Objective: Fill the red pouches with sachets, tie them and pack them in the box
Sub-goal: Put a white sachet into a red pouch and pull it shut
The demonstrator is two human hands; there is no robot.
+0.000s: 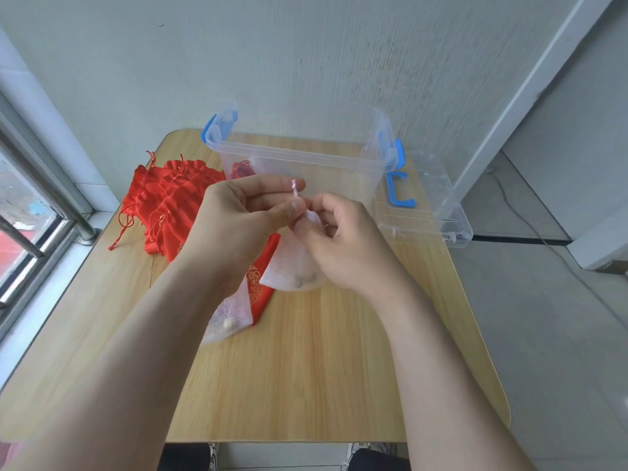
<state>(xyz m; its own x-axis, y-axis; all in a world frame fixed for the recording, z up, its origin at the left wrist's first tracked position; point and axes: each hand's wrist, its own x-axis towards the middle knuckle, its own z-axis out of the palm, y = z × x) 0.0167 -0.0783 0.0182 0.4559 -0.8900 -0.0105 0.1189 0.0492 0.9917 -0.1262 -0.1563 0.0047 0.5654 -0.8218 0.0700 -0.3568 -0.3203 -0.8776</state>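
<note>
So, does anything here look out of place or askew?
Only the lid, right of the box: its right side hangs past the table edge, so it might slip off. Nothing looks spilled or damaged. The left hand and right hand pinch a sachet normally.

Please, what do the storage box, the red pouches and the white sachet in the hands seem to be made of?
Storage box: clear hard plastic, glossy; the table shows through its walls, and the clips are blue.
Red pouches: probably satin-like cloth; they shine softly and gather in frills at the mouth.
White sachet: seemingly thin mesh or gauze; slightly see-through, with dark contents showing.
</note>
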